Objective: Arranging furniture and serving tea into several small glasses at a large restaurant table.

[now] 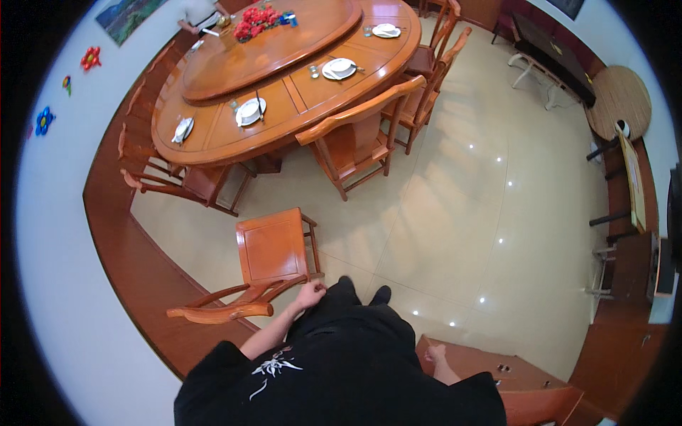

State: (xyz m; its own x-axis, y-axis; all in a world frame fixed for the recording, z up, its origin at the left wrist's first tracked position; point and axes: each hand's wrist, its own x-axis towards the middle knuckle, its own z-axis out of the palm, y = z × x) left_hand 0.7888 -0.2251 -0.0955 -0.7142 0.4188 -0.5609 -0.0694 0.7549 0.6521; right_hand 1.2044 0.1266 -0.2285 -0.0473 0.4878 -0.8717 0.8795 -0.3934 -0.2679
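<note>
My left hand hangs at my left thigh with its fingers curled and nothing seen in them. Close beside it stands a wooden chair, its curved back towards me; whether the two touch is not plain. On my other side, my right hand is low, next to the brown wooden cabinet; its fingers are too small to make out. A large round dining table with a raised turntable lies ahead, laid with white dishes, glasses and chopsticks.
Wooden chairs surround the table. Red flowers decorate the turntable, and a person stands at its far side. Along the right wall are a dark-topped side table, a round woven board and a leaning folded table.
</note>
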